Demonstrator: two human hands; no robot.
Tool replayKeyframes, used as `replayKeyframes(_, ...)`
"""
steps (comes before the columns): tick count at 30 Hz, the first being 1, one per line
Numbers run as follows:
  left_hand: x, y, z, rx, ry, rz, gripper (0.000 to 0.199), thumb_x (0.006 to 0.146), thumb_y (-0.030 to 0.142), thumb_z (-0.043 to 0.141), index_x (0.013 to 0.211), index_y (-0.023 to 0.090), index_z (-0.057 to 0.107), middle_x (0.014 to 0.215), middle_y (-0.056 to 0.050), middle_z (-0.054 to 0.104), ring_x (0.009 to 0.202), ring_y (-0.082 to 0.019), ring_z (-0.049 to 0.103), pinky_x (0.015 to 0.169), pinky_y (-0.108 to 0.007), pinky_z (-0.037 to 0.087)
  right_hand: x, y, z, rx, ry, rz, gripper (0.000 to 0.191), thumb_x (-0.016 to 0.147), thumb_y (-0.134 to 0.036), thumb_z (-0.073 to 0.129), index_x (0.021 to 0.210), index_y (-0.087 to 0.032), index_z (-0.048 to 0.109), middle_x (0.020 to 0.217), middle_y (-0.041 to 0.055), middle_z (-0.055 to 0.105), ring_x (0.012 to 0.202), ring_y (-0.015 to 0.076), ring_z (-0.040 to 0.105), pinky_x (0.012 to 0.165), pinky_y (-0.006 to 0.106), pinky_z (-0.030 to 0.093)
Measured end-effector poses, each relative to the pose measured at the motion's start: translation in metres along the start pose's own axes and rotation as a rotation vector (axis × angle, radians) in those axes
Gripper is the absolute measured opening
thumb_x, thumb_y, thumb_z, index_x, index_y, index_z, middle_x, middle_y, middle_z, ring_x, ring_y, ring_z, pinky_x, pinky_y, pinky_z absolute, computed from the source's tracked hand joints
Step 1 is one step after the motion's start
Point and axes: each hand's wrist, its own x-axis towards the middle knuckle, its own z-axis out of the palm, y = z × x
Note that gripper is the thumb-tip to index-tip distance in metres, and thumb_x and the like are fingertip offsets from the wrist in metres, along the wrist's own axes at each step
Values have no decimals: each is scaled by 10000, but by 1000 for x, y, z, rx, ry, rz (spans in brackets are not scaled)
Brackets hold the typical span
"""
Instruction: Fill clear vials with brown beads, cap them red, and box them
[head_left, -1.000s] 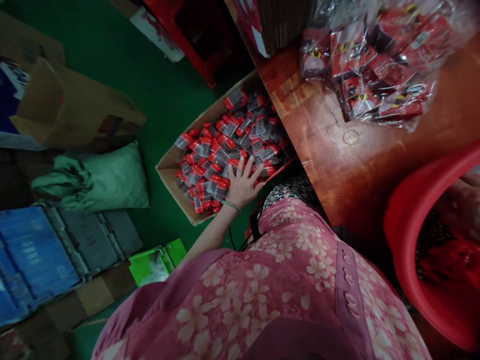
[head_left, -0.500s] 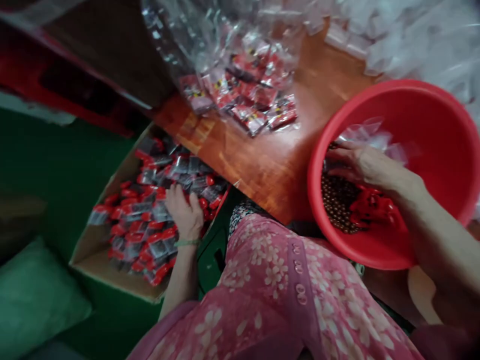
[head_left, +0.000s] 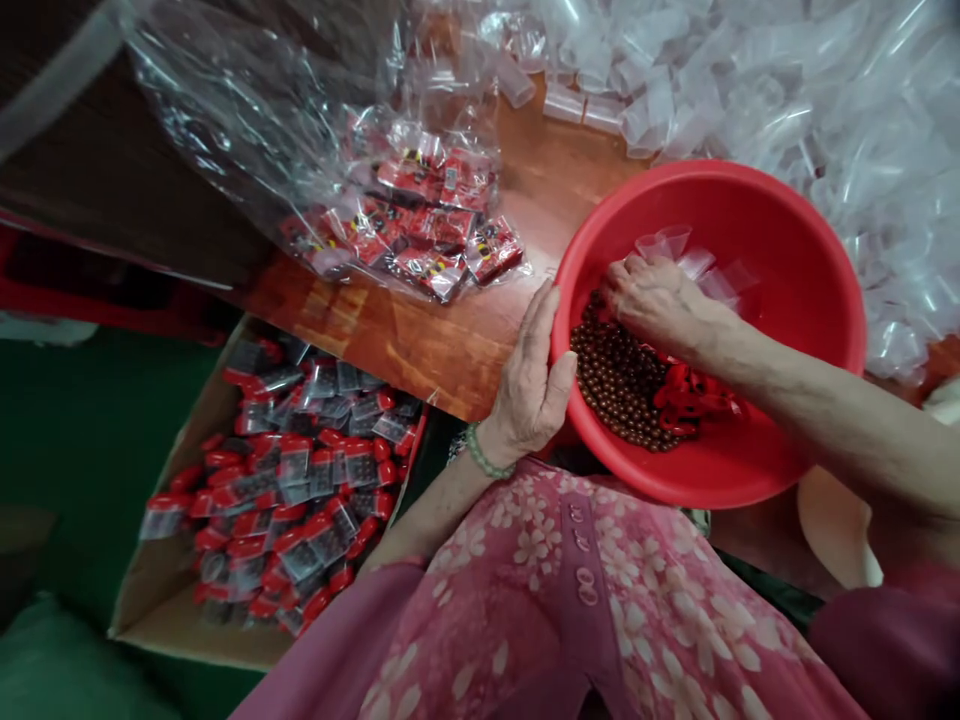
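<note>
A red plastic basin (head_left: 787,420) holds small brown beads (head_left: 622,385), red caps with dark markings (head_left: 694,400) and several clear plastic tubes (head_left: 697,262). Inside it, my right hand (head_left: 652,300) is over the upper edge of the beads with its fingers curled together; whatever is between them is hidden. My left hand (head_left: 529,385), with a green bead bracelet (head_left: 487,455) at the wrist, lies against the basin's left rim. Its fingers are stretched out, thumb apart, nothing in them. Left of it, a cardboard box (head_left: 199,635) contains many red-capped clear bottles (head_left: 300,470).
On the wooden table (head_left: 420,365), a clear plastic bag (head_left: 247,130) contains red printed packets (head_left: 435,225). Clear tubes (head_left: 675,90) are heaped behind and right of the basin. A green cushion-like thing (head_left: 67,670) is at the lower left.
My left hand has moved from over the bottles in the box to the basin's left rim. My right hand's fingers have curled in among the beads. The view has shifted right.
</note>
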Motion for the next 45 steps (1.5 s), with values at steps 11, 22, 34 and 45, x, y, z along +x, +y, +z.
replayKeyframes(11,1,-21,15,-203,153,273,611,1104,349,287,1676,213,118,1745,-128,247,1619,-251,264,1332,-407,287,-4,-16,21,-178,5,-398,333,970,-34,395,1005,-129,712,1033,136,724,916,217,644,836,346,488)
replayKeyframes(22,3,-18,7,-80,154,267,610,1096,361,320,1666,200,173,1705,-153,338,1596,-263,325,1315,-453,320,-41,-2,36,911,-206,-446,387,890,-224,681,1275,-186,697,1143,49,767,1011,207,699,926,338,549)
replayKeyframes(34,14,36,-32,-187,-97,269,700,1022,305,560,1632,178,241,1659,-212,387,1563,-309,387,1259,-501,420,-71,13,-4,1305,23,-402,457,808,-387,848,1240,-267,760,1188,16,738,1100,188,671,1035,365,521)
replayKeyframes(45,39,48,-26,-160,-286,198,482,1016,283,517,1446,65,513,1198,-181,760,1030,-256,763,932,-396,630,-83,5,-12,1427,233,-365,310,864,-368,804,1122,-196,793,1068,35,791,981,177,725,925,309,576)
